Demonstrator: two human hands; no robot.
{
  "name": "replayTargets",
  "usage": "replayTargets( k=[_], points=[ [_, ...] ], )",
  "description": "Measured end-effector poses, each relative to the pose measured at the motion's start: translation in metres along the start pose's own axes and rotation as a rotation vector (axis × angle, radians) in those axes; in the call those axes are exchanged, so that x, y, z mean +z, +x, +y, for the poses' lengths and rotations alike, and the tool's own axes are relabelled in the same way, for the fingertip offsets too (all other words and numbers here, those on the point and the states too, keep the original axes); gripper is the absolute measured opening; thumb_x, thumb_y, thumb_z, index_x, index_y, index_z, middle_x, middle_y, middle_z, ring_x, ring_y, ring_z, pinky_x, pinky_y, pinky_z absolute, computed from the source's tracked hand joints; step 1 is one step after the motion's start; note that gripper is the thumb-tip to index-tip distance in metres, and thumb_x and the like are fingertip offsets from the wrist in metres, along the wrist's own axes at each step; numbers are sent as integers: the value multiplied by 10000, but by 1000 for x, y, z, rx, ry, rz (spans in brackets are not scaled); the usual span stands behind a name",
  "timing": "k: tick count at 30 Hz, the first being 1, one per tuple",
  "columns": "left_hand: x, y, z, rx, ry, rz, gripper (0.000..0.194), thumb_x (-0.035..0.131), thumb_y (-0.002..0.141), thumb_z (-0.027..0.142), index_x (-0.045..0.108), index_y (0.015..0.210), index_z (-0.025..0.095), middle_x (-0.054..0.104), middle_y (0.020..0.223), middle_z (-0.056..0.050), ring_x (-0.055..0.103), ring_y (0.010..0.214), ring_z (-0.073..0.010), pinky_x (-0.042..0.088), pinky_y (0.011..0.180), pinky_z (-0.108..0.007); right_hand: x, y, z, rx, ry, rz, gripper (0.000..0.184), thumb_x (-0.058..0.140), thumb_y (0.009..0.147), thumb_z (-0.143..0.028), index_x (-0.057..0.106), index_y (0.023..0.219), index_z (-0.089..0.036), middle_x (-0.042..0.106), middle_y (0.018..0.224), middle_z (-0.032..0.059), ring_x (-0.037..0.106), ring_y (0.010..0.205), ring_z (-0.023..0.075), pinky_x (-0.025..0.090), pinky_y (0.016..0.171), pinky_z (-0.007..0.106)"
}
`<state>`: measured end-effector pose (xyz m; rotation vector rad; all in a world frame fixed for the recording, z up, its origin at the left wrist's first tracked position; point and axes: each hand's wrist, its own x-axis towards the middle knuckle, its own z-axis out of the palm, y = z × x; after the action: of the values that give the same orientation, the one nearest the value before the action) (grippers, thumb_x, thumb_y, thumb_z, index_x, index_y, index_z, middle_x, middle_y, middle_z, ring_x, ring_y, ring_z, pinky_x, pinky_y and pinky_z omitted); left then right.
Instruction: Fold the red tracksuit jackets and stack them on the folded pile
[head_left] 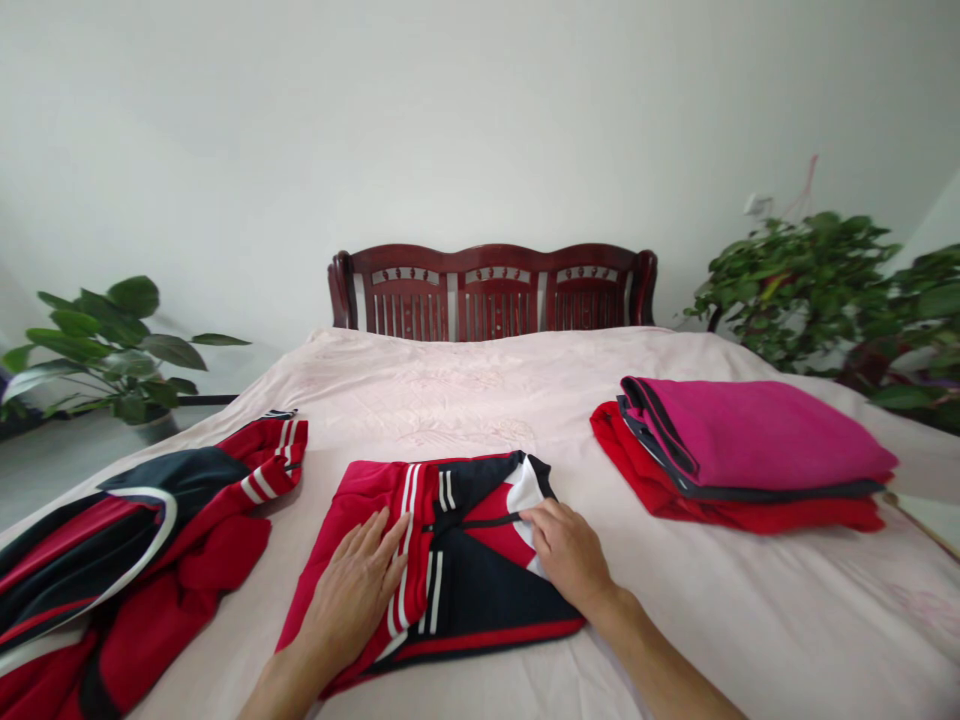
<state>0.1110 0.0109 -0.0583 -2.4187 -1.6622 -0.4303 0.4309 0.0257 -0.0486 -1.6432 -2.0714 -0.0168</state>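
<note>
A red, black and white sports garment (pixel 480 590) lies folded flat on the pale pink bedspread (pixel 480 400), with white stripes and a zip along it. My left hand (pixel 352 590) rests flat on its red, striped side, fingers slightly spread. My right hand (pixel 568 555) lies on the garment's right side, its fingertips on the white panel close to the zip. Neither hand grips the cloth. To the left, a crumpled red and black jacket (pixel 150 540) with a striped sleeve lies in a loose heap. A folded magenta garment (pixel 750 435) sits on a folded red garment (pixel 675 490) at the right.
A dark red wooden headboard (pixel 491 290) stands at the far side of the bed, against a white wall. Green potted plants (pixel 105 350) grow beyond the left side, and a leafy plant (pixel 795 290) stands beyond the right corner.
</note>
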Motion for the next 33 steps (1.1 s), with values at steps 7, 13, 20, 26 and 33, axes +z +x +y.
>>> replayTargets(
  k=[7,13,20,26,33],
  points=[
    [1,0,-1,-14,-23,12,483,366,1003,404,449,1465,292,488,1501,-103,446,1385,-255,390,1127,-458,-1,0,0,-7,7,1,336,448,884,-101,710,1037,-245,691,1015,32,610,989,188,445,887,296],
    [1,0,-1,-23,-45,23,475,375,999,410,464,1453,306,507,1488,-86,460,1375,-246,394,1126,-454,1,0,0,-12,4,10,335,447,884,-97,710,1028,-246,694,1013,32,610,990,186,446,899,297],
    [0,0,-1,-24,-46,14,475,368,1000,406,466,1452,299,496,1496,-94,454,1380,-251,395,1123,-462,2,0,1,-10,21,12,332,452,883,-100,709,1035,-247,692,1018,34,609,997,188,446,896,293],
    [-1,0,-1,-27,-53,11,475,367,1000,397,464,1454,295,499,1493,-95,453,1380,-250,389,1129,-460,1,0,1,-9,18,10,329,448,887,-100,705,1031,-247,691,1012,32,607,997,192,439,899,296],
    [0,1,-1,-27,-49,-4,474,376,998,389,469,1452,289,499,1493,-102,453,1380,-259,393,1126,-471,3,0,2,-10,22,12,327,448,887,-99,708,1029,-237,690,1014,31,604,998,195,436,899,301]
  ],
)
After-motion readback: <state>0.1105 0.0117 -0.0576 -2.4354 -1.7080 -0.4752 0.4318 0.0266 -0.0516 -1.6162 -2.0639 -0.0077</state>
